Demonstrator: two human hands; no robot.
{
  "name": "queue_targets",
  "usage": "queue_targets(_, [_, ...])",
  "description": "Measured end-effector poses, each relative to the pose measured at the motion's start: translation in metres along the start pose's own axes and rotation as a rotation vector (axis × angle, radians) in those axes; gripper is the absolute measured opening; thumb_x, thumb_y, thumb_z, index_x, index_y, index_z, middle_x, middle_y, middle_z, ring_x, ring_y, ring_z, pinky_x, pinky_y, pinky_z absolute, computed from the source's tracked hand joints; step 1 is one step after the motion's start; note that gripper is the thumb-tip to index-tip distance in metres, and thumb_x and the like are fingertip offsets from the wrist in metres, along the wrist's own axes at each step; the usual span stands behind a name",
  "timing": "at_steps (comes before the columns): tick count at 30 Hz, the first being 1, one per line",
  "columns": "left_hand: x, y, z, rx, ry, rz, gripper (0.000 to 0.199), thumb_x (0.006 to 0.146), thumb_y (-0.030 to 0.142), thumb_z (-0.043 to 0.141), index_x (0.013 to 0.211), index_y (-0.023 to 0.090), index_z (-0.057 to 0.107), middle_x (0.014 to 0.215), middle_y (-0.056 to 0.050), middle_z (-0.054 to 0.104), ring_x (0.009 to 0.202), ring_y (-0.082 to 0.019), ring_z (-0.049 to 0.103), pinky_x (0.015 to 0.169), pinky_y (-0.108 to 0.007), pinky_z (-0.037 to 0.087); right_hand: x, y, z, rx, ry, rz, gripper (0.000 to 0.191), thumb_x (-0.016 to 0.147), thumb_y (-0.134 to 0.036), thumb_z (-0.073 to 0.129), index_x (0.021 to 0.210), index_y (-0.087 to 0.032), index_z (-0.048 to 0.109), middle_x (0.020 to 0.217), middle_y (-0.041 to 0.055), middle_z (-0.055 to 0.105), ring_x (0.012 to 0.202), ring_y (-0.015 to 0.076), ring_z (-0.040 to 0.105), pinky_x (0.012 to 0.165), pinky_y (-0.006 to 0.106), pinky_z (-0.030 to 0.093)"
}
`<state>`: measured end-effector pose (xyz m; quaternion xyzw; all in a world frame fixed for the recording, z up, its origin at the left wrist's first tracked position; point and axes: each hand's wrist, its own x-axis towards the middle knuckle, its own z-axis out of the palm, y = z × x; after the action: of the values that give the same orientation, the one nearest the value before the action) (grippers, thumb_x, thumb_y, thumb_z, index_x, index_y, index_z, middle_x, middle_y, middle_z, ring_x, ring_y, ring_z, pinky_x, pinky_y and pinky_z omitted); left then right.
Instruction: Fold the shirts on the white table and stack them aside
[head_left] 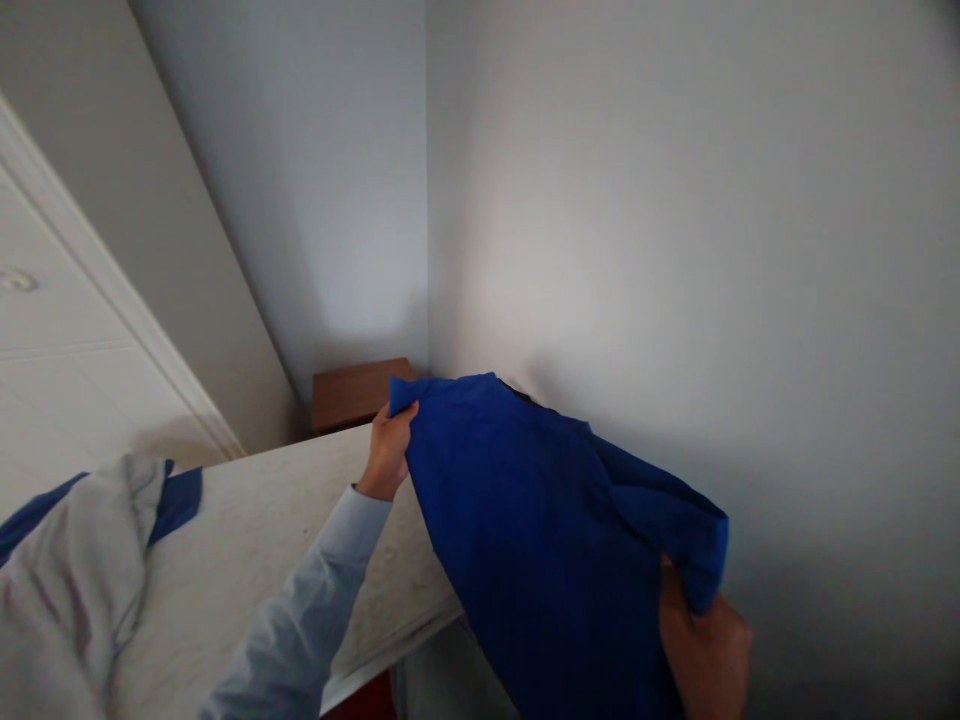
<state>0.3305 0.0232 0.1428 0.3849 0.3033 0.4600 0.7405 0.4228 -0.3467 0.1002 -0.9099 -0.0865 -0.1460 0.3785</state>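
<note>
A blue short-sleeved shirt (pixel 525 500) hangs spread between my two hands, its collar edge toward the wall. My left hand (pixel 390 450) pinches it at the left sleeve's end. Lower at the right, my right hand (pixel 705 640) is closed on the shirt's side just under the right sleeve (pixel 686 520); folds hide part of its fingers. The shirt's lower part runs out of view at the bottom and covers one end of the white worn surface (pixel 277 520).
A grey cloth (pixel 82 570) with blue fabric (pixel 178 503) under it lies on the surface's left. A brown wooden piece of furniture (pixel 356 392) stands in the corner. A white panelled cupboard (pixel 67 300) is at left; a grey wall (pixel 712 250) rises close at right.
</note>
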Motion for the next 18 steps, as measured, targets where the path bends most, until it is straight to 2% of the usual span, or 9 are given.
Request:
queue_targets(3, [0.036, 0.007, 0.015, 0.035, 0.007, 0.051, 0.02, 0.067, 0.013, 0.074, 0.087, 0.014, 0.074, 0.074, -0.004, 0.075, 0.081, -0.024, 0.074, 0.083, -0.04, 0.059, 0.015, -0.015, 0.009, 0.049, 0.082, -0.011, 0.04, 0.082, -0.054, 0.051, 0.053, -0.026, 0.049, 0.047, 0.007, 0.053, 0.051, 0.0245, 0.056, 0.052, 0.034, 0.037])
queue_targets(6, [0.086, 0.012, 0.035, 0.082, 0.001, 0.078, 0.021, 0.068, 0.012, 0.074, 0.089, 0.014, 0.074, 0.074, -0.004, 0.074, 0.08, -0.024, 0.073, 0.079, -0.039, 0.06, 0.034, -0.029, 0.027, 0.104, 0.132, 0.023, 0.04, 0.081, -0.056, 0.055, 0.059, -0.023, 0.057, 0.053, 0.0088, 0.061, 0.057, 0.0265, 0.061, 0.053, 0.034, 0.039])
queue_targets(9, [0.142, 0.009, 0.051, 0.187, 0.048, -0.005, 0.024, 0.071, 0.011, 0.075, 0.094, 0.014, 0.073, 0.073, -0.004, 0.072, 0.076, -0.023, 0.072, 0.076, -0.038, 0.06, 0.05, -0.03, 0.058, 0.194, 0.123, 0.074, 0.043, 0.08, -0.058, 0.057, 0.073, -0.018, 0.068, 0.067, 0.0126, 0.071, 0.073, 0.032, 0.068, 0.059, 0.036, 0.045])
queue_targets(11, [0.174, -0.001, 0.054, 0.257, 0.085, -0.097, 0.026, 0.072, 0.009, 0.076, 0.097, 0.013, 0.072, 0.072, -0.004, 0.071, 0.074, -0.023, 0.072, 0.075, -0.038, 0.06, 0.056, -0.022, 0.085, 0.275, 0.081, 0.15, 0.049, 0.076, -0.061, 0.059, 0.079, -0.014, 0.072, 0.077, 0.0155, 0.076, 0.086, 0.0366, 0.07, 0.065, 0.039, 0.05])
queue_targets(13, [0.197, -0.018, 0.048, 0.301, 0.107, -0.181, 0.025, 0.072, 0.006, 0.076, 0.096, 0.011, 0.071, 0.072, -0.006, 0.07, 0.073, -0.023, 0.071, 0.074, -0.038, 0.06, 0.057, -0.008, 0.11, 0.368, 0.022, 0.27, 0.057, 0.069, -0.065, 0.063, 0.085, -0.011, 0.073, 0.088, 0.0177, 0.077, 0.098, 0.0402, 0.069, 0.072, 0.041, 0.054])
queue_targets(15, [0.21, -0.039, 0.033, 0.339, 0.126, -0.262, 0.021, 0.076, 0.006, 0.076, 0.096, 0.009, 0.069, 0.075, -0.008, 0.07, 0.074, -0.023, 0.071, 0.074, -0.039, 0.059, 0.054, 0.007, 0.129, 0.49, -0.029, 0.446, 0.065, 0.06, -0.062, 0.072, 0.096, -0.008, 0.074, 0.097, 0.0179, 0.078, 0.106, 0.0404, 0.068, 0.078, 0.042, 0.057])
queue_targets(18, [0.219, -0.069, 0.006, 0.396, 0.151, -0.363, 0.019, 0.089, 0.021, 0.07, 0.105, 0.011, 0.067, 0.094, -0.008, 0.071, 0.082, -0.02, 0.07, 0.076, -0.038, 0.06, 0.05, 0.024, 0.142, 0.732, -0.119, 0.749, 0.079, 0.052, -0.05, 0.085, 0.116, -0.007, 0.07, 0.104, 0.0147, 0.078, 0.108, 0.0361, 0.07, 0.083, 0.042, 0.061])
